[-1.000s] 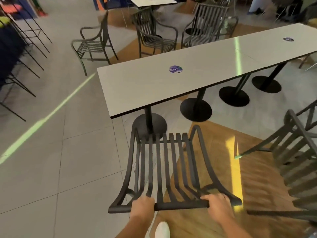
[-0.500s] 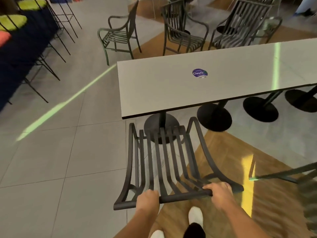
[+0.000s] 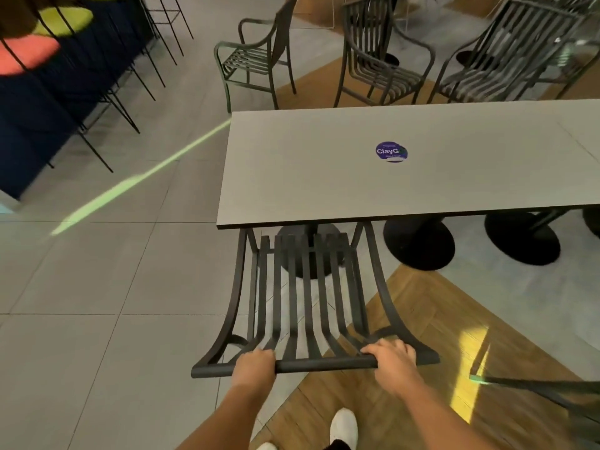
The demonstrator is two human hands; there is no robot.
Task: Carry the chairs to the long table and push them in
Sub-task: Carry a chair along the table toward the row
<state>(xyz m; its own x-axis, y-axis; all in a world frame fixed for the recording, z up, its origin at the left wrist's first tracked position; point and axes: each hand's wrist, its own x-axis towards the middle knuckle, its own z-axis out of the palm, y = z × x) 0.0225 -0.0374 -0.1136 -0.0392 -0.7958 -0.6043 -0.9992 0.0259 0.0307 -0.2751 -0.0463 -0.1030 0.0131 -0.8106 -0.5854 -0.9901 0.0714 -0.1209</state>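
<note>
Hands, left hand [image 3: 254, 365] and right hand [image 3: 394, 360], grip the chair [image 3: 306, 306] backrest, its front under the long table [image 3: 324, 170]

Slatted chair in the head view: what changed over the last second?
The slatted chair moved forward; its front now sits under the long table edge. Left hand and right hand kept the same grip on the top rail. The sticker stayed put.

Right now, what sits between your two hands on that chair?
Only the chair's top rail, bare, with the back slats running away from it; left hand and right hand grip it, head view.
</note>
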